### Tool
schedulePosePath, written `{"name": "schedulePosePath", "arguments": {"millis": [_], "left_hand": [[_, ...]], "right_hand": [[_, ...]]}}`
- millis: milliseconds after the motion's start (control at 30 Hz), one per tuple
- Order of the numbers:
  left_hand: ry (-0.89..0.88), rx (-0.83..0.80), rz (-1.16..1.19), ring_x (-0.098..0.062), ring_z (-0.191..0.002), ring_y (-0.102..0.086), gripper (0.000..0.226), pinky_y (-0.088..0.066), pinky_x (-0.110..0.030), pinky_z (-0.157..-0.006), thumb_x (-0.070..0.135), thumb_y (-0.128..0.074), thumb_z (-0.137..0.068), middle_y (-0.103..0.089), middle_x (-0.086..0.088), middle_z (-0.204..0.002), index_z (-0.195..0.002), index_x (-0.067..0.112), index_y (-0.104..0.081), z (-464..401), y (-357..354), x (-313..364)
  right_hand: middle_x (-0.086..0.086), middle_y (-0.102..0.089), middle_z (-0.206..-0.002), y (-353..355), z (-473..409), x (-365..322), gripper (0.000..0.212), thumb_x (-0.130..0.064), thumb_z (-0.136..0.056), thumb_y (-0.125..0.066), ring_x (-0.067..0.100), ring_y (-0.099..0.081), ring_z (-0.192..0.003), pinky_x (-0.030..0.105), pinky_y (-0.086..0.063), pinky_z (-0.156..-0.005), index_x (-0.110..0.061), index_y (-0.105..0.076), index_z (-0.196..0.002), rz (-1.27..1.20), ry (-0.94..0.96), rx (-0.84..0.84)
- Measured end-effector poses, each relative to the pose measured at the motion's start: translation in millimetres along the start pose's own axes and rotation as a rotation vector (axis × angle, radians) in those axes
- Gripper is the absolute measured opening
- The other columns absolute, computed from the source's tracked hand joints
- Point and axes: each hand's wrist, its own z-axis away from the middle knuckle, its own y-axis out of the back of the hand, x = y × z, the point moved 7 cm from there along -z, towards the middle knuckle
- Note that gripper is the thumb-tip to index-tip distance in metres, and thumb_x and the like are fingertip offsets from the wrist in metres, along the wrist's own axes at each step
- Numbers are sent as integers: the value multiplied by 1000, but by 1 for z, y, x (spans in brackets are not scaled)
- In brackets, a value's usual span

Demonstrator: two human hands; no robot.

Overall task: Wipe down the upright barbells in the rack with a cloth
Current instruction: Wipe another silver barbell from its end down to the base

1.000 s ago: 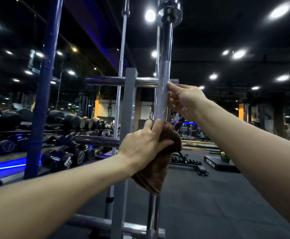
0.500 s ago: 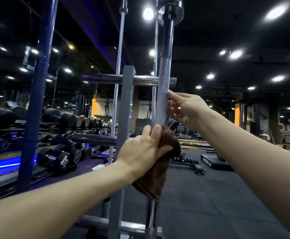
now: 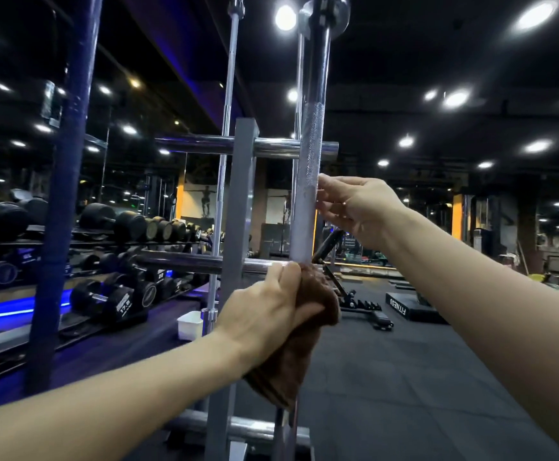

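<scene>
Brown cloth (image 3: 299, 331) gripped round barbell (image 3: 308, 181), left hand (image 3: 265, 314).

Your left hand (image 3: 265, 316) grips the brown cloth (image 3: 299, 341) wrapped round the upright barbell (image 3: 308, 181), just below the rack's (image 3: 238, 227) lower chrome crossbar (image 3: 185, 262). Your right hand (image 3: 359, 206) holds the same bar higher up, fingers curled round its knurled section. Dumbbells (image 3: 118, 294) line the shelves at left.
</scene>
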Motion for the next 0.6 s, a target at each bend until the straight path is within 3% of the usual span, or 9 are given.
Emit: {"name": "schedulePosePath", "arguments": {"millis": [67,200,333,467,533,600], "left_hand": [[-23,38,-1,-32,-102,-60,55,-47,-42,-75,64,-34,-88,-52,-3,-118,-119,18,-30,-5,11,-2],[-58,285,32,-36,-92,-61,64,-45,-43,-65,61,-33,-89,-46,-9,-116,-127,10,-31,-58,63,-8],[17,381,90,-37,-90,-61,63,-39,-41,-60,58,-33,-91,-45,-11,-117,-127,6,-31,-74,69,-8],[20,265,70,-35,-97,-60,62,-36,-37,-62,60,-30,-90,-42,-9,-120,-125,9,-27,-44,30,-4],[-11,156,30,-34,-98,-60,61,-36,-37,-63,62,-30,-88,-43,-7,-120,-121,11,-28,-25,15,-2],[-36,171,27,-34,-97,-60,62,-40,-40,-64,64,-30,-87,-44,-7,-117,-121,11,-30,-27,21,-7]], "right_hand": [[3,-61,-66,-2,4,1,11,-17,-87,-68,12,-55,-56,20,-52,-56,-6,-68,-85,20,-3,-5],[9,-63,-74,-7,0,-6,18,-19,-87,-69,17,-57,-63,28,-51,-61,-2,-69,-93,111,46,35],[6,-66,-61,-3,-6,-17,16,-14,-87,-67,14,-61,-52,24,-53,-52,-3,-68,-76,20,114,48],[11,-54,-68,-1,-4,-5,21,-14,-89,-66,13,-46,-53,20,-47,-51,-3,-65,-71,13,72,33],[7,-54,-63,0,1,0,21,-13,-89,-65,11,-44,-53,17,-48,-53,-4,-66,-70,-7,32,33],[6,-55,-63,-1,7,1,21,-14,-89,-65,11,-47,-52,18,-49,-53,-4,-66,-70,10,18,23]]}}
